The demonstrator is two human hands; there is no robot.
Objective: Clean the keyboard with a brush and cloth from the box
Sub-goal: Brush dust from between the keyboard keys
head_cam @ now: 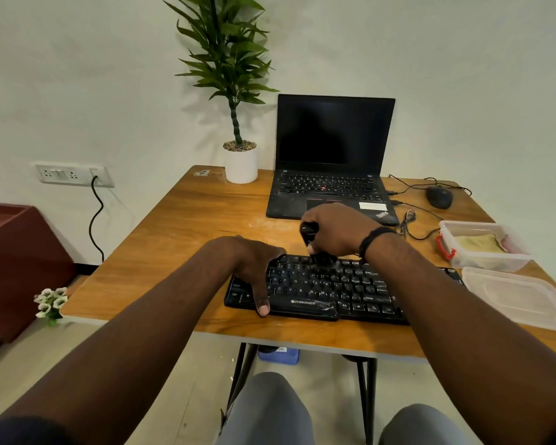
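Your right hand (pixel 337 229) grips the brush (pixel 315 248), fingers curled round its dark handle, with the bristle end down on the top key rows of the keyboard (pixel 341 290). The handle rises from the keys toward your palm, leaning slightly away from you; the bristles are too dark and blurred against the keys to make out singly.

Your left hand (pixel 254 268) rests on the keyboard's left portion, fingers spread over its far edge and thumb reaching to the near edge, steadying it. How far the fingers curl over that edge cannot be told.

The keyboard lies flat near the front edge of the table (pixel 180 220), long axis running left to right across your view, space bar toward you, function row toward the laptop (pixel 331 162).

Handling, as a judgement: the keyboard is probably light, stiff plastic and liable to slide on the smooth wood, so the bracing hand earns its place; hold it by the frame edges, not the keycaps, which may pop off under sideways force. The brush is likely light, rigid in the handle and yielding at the bristles; a grip low on the handle should give better control along the rows.

The cloth (pixel 479 244) lies folded inside the open box (pixel 446 226), to the right of the keyboard, soft and limp, with the lid (pixel 520 300) beside it.
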